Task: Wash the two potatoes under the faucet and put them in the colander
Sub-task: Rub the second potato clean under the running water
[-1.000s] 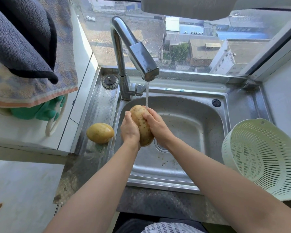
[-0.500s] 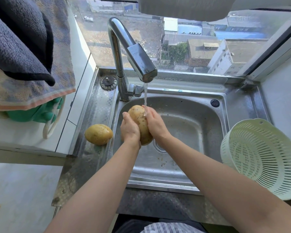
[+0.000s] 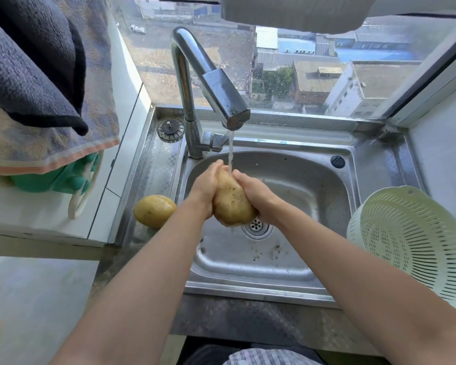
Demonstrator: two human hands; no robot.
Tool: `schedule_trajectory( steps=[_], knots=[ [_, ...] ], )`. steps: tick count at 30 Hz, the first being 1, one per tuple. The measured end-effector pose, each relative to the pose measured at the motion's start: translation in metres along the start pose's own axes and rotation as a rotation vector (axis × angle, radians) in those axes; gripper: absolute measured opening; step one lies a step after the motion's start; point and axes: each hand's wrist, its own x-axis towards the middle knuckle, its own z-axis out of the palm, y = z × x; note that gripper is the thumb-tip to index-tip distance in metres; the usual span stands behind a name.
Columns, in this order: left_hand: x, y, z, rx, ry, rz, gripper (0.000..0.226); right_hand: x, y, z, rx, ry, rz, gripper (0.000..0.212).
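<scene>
A wet brown potato [image 3: 232, 204] is held upright over the steel sink [image 3: 308, 191], its top under the thin stream from the chrome faucet [image 3: 216, 88]. My left hand [image 3: 204, 185] grips its left side and my right hand [image 3: 256, 192] grips its right side. A second, yellower potato [image 3: 154, 210] lies on the steel ledge left of the basin, apart from both hands. The white slotted colander [image 3: 411, 243] stands tilted at the sink's right edge with nothing visible in it.
Towels [image 3: 37, 83] hang at upper left over a green glove [image 3: 55, 177] on a white ledge. A round black drain plug [image 3: 170, 129] sits left of the faucet base. The sink drain [image 3: 256, 225] shows just below the held potato. A window runs behind the sink.
The potato has been turned between my hands, with its lower end swung toward the right and more of its face showing. Both hands stay under the stream.
</scene>
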Motion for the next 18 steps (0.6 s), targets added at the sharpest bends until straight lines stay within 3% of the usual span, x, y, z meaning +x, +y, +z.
schedule_trajectory(
  steps=[2, 4, 5, 7, 9, 11, 15, 18],
  knots=[
    [0.001, -0.004, -0.004, -0.282, -0.067, -0.059, 0.029, -0.001, 0.0, -0.001, 0.162, -0.061, 0.052, 0.039],
    [-0.002, -0.01, -0.003, -0.353, -0.045, -0.047, 0.027, 0.002, -0.002, 0.003, 0.275, -0.026, 0.075, 0.026],
    [-0.005, -0.012, -0.002, -0.343, -0.046, -0.052, 0.037, 0.006, -0.003, 0.006, 0.295, 0.038, 0.075, 0.022],
    [-0.013, -0.015, 0.003, -0.25, -0.072, -0.072, 0.062, 0.012, -0.004, 0.007, 0.295, 0.174, 0.074, 0.025],
    [-0.021, -0.02, 0.01, -0.229, -0.025, -0.058, 0.056, 0.022, -0.002, 0.007, 0.243, 0.265, 0.055, 0.037],
    [-0.025, -0.023, 0.016, -0.268, 0.087, 0.0, 0.049, 0.026, 0.0, 0.009, 0.042, 0.324, -0.029, 0.046],
    [-0.022, -0.022, 0.018, -0.012, 0.294, 0.128, 0.051, 0.015, 0.001, 0.018, -0.347, 0.309, -0.328, 0.065],
    [-0.028, -0.02, 0.013, 0.253, 0.384, 0.214, 0.055, 0.015, -0.002, 0.015, -0.317, 0.227, -0.221, 0.079]
  ],
)
